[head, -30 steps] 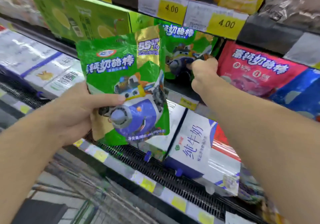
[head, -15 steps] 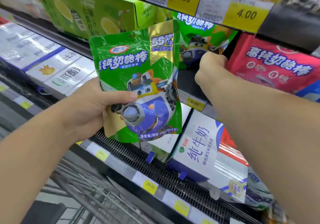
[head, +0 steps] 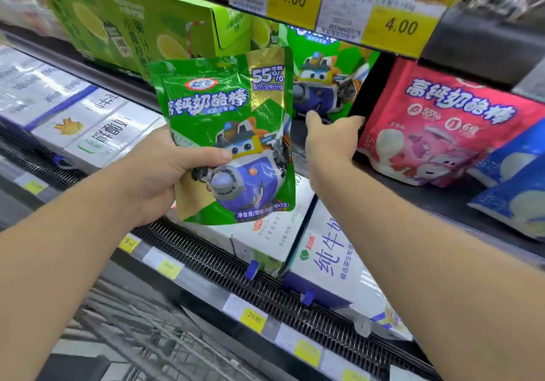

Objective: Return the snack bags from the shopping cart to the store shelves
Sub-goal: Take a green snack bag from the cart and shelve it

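My left hand (head: 153, 174) grips a green snack bag (head: 236, 109) with a cartoon plane on it, thumb across its front, and holds it upright in front of the shelves. A second, matching green bag (head: 327, 85) stands on the middle shelf (head: 427, 197) behind it, partly hidden by the held bag. My right hand (head: 330, 138) reaches to the foot of that shelved bag with fingers spread, touching its base and the shelf.
A pink snack bag (head: 436, 121) and blue bags (head: 516, 180) stand right of my right hand. Green juice boxes (head: 141, 26) fill the shelf's left. White milk cartons (head: 324, 259) lie on the lower shelf. The wire shopping cart (head: 132, 336) is at the bottom left.
My right hand, earlier closed round the shelved green bag's edge, has dropped to its base and spread its fingers. The left hand has kept its bag, drifting slightly right.
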`<act>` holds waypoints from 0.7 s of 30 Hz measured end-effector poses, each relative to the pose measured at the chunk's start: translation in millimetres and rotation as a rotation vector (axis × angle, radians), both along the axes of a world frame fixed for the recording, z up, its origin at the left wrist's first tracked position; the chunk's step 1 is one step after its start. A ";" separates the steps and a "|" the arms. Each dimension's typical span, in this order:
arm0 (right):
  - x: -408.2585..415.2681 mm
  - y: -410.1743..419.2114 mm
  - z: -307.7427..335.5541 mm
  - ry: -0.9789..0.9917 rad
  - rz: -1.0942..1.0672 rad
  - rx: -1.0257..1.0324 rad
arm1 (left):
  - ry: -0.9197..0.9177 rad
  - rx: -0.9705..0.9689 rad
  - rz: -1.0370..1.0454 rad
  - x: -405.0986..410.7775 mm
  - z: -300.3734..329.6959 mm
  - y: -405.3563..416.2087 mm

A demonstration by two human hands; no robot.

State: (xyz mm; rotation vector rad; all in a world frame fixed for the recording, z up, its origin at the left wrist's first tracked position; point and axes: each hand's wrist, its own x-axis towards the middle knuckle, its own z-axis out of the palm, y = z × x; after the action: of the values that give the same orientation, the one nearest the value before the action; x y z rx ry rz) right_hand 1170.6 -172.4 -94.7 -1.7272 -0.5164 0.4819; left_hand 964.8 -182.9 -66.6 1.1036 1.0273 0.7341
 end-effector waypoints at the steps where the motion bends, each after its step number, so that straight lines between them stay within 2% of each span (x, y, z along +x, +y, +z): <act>1: -1.7 -10.5 0.3 -0.001 0.021 0.027 | 0.002 0.009 0.013 5.3 1.9 3.0; 4: -9.2 -46.3 17.1 0.115 0.230 0.184 | 0.026 0.068 0.035 25.5 9.7 17.9; 6: -8.1 -59.5 22.2 0.126 0.486 0.148 | 0.060 0.112 0.002 41.2 16.6 28.9; 8: 3.3 -57.1 21.5 0.037 0.626 0.055 | 0.121 0.148 -0.035 58.2 25.5 40.1; 12: 30.0 -34.9 22.2 -0.236 0.535 -0.112 | 0.301 0.207 -0.005 91.8 42.9 59.7; 14: 39.7 -25.6 20.4 -0.341 0.488 -0.122 | 0.383 0.230 0.028 109.0 47.5 65.7; 16: 44.6 -17.2 15.0 -0.396 0.405 -0.100 | 0.408 0.244 0.061 120.8 43.0 70.9; 21: 43.1 0.6 0.7 -0.476 0.268 -0.091 | 0.329 0.090 0.140 137.0 15.4 82.2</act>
State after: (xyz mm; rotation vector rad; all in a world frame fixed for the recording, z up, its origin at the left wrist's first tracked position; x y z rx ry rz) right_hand 1213.7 -171.8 -93.9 -1.8749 -1.0901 0.2793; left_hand 1101.8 -100.7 -51.3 1.2669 1.3718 0.7296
